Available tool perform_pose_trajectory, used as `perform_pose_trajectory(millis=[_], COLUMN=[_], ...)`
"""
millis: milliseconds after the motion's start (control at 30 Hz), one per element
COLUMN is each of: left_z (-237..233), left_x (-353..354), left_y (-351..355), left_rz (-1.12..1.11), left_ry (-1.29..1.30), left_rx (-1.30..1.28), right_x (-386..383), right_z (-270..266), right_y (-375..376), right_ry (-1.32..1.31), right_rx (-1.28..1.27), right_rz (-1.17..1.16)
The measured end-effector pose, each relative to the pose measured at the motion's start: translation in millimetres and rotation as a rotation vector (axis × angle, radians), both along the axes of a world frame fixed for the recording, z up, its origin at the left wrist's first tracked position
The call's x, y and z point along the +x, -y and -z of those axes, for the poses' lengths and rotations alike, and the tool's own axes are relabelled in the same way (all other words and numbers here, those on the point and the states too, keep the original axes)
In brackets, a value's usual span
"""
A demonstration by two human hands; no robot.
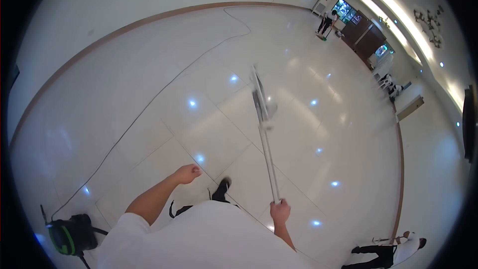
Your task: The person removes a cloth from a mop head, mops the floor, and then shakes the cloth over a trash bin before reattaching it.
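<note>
My right hand (280, 210) is wrapped around the pale pole of what looks like a flat mop (269, 162). The pole reaches forward from me, and its long narrow head (260, 97) is smeared by motion, so I cannot make out its details or whether it touches the floor. Out to the left, my left hand (188, 174) hangs over the tiles with its fingers curled in, and nothing shows in it. One black shoe (221, 189) is visible between my hands.
A black and green machine (69, 234), perhaps a vacuum cleaner, stands at lower left. A thin cord (149, 103) runs from near it across the glossy tiled floor (219, 134). One person (326, 22) works far back; another (388, 254) is at lower right. Chairs (384, 80) line the right wall.
</note>
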State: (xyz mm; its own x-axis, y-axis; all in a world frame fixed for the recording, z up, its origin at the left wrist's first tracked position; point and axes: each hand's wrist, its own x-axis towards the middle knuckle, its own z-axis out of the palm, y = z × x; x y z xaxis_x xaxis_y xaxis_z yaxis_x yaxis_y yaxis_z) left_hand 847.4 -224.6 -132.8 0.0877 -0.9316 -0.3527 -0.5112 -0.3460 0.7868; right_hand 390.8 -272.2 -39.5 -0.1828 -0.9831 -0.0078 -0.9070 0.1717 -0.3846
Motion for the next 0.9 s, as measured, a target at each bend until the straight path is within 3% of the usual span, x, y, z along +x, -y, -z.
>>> perform_pose_trajectory(millis=[133,200,267,367,433,500,567,700,767,867,900], left_z=[-55.0,-74.5,-96.2,-129.9,-130.3,-112.4,-126.1,-130.5,-94.8,-105.9,-106.6], left_x=[-27.6,-35.1,-34.8,-8.7,11.4,34.7,56.9,94.9,111.4,151.9,165.2], left_y=[159.4,208.6,262.4,343.2,396.4,450.7,511.4,665.5,770.7,842.5,862.1], left_rz=[0.045,0.011,0.219,0.186,0.125,0.198,0.278,0.235,0.211,0.169,0.049], left_ry=[-0.062,-0.118,-0.085,-0.143,-0.163,-0.143,-0.109,-0.178,-0.014,0.001,0.014], left_rx=[-0.081,-0.015,-0.050,-0.055,-0.080,-0.099,-0.107,-0.262,-0.382,-0.420,-0.422], right_x=[45.7,68.1,96.5,149.9,191.7,236.2,282.4,384.9,436.0,523.1,546.5], right_z=[-11.9,-38.9,-55.3,-77.5,-96.7,-113.1,-117.9,-161.6,-196.1,-246.5,-262.4], right_y=[169.6,240.4,317.6,446.6,521.1,584.5,651.3,780.3,850.8,906.7,923.8], right_ry=[-0.124,-0.110,-0.111,-0.046,0.036,0.106,0.189,0.639,0.652,1.045,1.151], right_rx=[-0.297,-0.381,-0.509,-0.609,-0.683,-0.719,-0.753,-0.335,-0.285,-0.193,-0.150], right_rz=[-0.027,-0.076,-0.119,-0.263,-0.365,-0.428,-0.462,-0.613,-0.702,-0.911,-0.950])
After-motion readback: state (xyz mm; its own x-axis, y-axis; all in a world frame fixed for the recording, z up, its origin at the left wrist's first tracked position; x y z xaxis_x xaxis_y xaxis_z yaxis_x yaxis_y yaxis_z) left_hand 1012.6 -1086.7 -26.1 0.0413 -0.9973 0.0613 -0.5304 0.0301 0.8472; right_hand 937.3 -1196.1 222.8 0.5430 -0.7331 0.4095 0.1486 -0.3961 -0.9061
